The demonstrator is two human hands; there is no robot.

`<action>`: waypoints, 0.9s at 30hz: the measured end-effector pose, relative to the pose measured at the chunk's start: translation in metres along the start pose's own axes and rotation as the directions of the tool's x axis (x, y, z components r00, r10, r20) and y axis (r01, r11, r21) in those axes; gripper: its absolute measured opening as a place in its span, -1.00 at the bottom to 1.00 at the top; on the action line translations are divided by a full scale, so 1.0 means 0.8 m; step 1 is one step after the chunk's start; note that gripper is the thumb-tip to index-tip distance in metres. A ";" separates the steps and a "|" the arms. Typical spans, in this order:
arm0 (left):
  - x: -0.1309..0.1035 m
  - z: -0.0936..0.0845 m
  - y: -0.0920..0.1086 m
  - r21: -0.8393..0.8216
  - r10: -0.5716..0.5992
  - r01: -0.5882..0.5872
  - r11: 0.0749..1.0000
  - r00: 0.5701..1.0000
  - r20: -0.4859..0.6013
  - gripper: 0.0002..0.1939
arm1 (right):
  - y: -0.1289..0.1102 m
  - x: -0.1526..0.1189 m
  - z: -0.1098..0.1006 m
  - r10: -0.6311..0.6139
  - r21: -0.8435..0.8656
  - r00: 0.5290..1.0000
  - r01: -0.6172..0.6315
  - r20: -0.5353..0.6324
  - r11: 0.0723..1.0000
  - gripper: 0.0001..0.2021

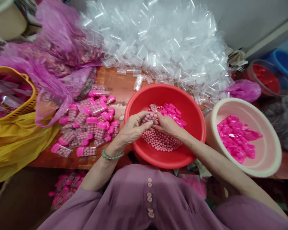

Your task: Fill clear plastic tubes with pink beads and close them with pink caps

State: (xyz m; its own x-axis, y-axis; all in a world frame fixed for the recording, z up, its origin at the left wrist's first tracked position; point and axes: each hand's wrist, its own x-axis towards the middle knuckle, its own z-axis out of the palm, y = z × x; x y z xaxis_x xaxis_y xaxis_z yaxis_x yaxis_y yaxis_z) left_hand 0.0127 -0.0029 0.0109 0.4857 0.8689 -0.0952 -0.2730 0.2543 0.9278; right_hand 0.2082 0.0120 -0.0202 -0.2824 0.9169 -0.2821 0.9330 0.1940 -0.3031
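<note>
Over the red basin (132, 105), my left hand (134, 127) is wrapped round a small clear container of pink beads (148, 118). My right hand (166, 123) meets it from the other side, its fingers closed at the container's right end; what exactly its fingertips pinch is partly hidden. Below both hands lies a heap of loose pink beads (162, 142) in the basin. Bright pink caps (172, 113) rest at the back of the basin, and another bead-filled container (153, 107) shows just behind my fingers.
Capped bead containers (93, 121) are piled on the wooden table (110, 78) at left. Empty clear containers (158, 41) form a big heap behind. A cream bucket (273, 150) with pink caps stands right. A yellow basket (32, 99) and purple bags (60, 35) occupy the left.
</note>
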 end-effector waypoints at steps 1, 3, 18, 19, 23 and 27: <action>-0.001 -0.001 0.000 -0.049 -0.013 0.014 0.999 1.000 0.014 -0.72 | 0.003 -0.002 -0.006 0.014 0.079 1.000 -0.013 -0.012 0.997 -0.58; -0.002 -0.001 0.000 -0.122 -0.037 0.043 0.992 0.998 0.050 -0.69 | 0.010 -0.010 -0.022 0.047 0.374 0.997 -0.023 -0.054 0.927 -0.51; -0.004 0.025 -0.009 -0.203 -0.081 0.079 0.976 0.997 0.001 -0.68 | -0.019 -0.050 -0.032 0.277 0.933 0.933 0.130 -0.229 0.334 -0.53; -0.004 0.026 -0.010 -0.181 -0.068 0.066 0.981 0.998 -0.006 -0.67 | -0.019 -0.050 -0.030 0.308 0.926 0.917 0.140 -0.255 0.351 -0.55; 0.000 0.025 -0.015 -0.119 -0.033 0.028 0.992 0.999 -0.039 -0.61 | -0.026 -0.051 -0.024 0.367 0.884 0.854 0.198 -0.368 0.423 -0.60; 0.001 0.024 -0.017 -0.099 -0.022 0.016 0.995 0.997 -0.070 -0.67 | -0.035 -0.052 -0.023 0.369 0.860 0.834 0.220 -0.411 0.461 -0.66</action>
State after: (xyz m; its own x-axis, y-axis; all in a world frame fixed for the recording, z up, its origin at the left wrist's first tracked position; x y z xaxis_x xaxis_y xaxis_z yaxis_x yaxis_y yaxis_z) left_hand 0.0332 -0.0137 0.0048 0.4327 0.8905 -0.1409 -0.3461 0.3084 0.8861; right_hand 0.1982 -0.0250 0.0167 0.2004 0.9793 0.0274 0.1760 -0.0085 -0.9843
